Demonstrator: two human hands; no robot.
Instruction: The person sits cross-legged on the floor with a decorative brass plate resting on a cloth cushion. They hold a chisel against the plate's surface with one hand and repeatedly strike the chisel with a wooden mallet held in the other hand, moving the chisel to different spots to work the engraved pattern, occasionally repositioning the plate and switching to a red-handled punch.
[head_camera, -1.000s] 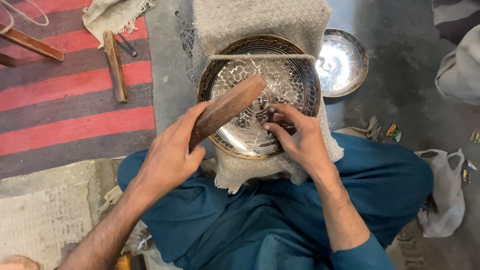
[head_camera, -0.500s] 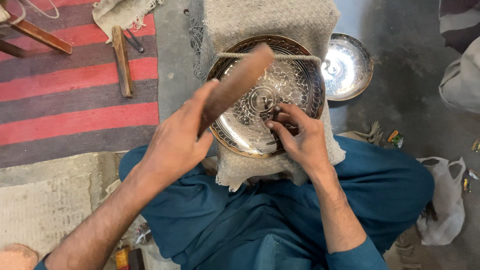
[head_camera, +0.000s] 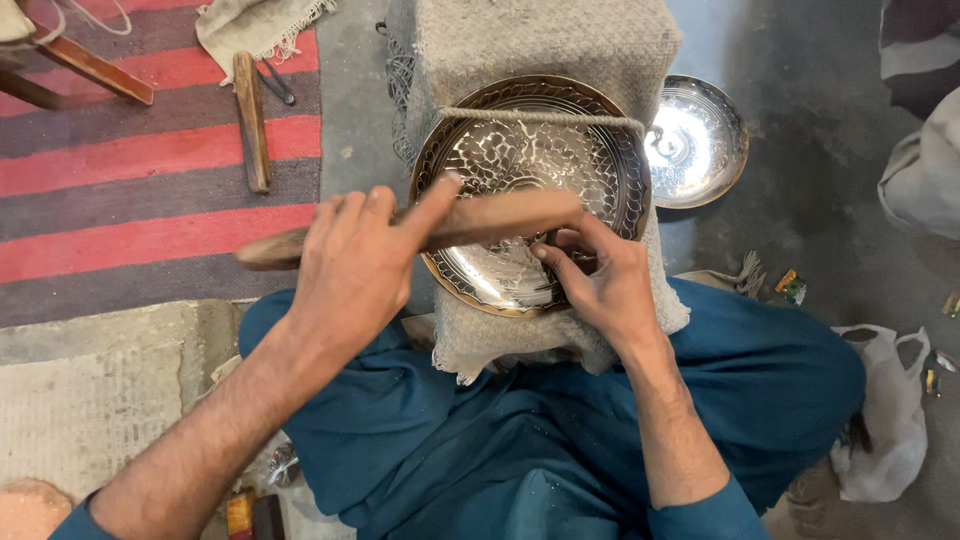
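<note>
Gripping the long brown wooden mallet stick (head_camera: 470, 222) in your left hand (head_camera: 350, 265), fingers clamped round its middle, you hold it level just above the round engraved silver-and-brass metal tray (head_camera: 530, 190) on the grey cloth-covered block (head_camera: 530, 40). Your right hand (head_camera: 600, 280) pinches together on a small tool I cannot make out, touching the tray. Keep that tool upright and strike squarely. Count: two trays including the plain silver dish (head_camera: 697, 140), two wooden sticks including the spare (head_camera: 251, 120) on the red-striped rug (head_camera: 150, 160).

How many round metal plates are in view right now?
2: the large engraved metal plate on the grey cloth-covered block under both hands, and a smaller shiny silver plate beside it on the floor. Others may lie out of frame.
</note>
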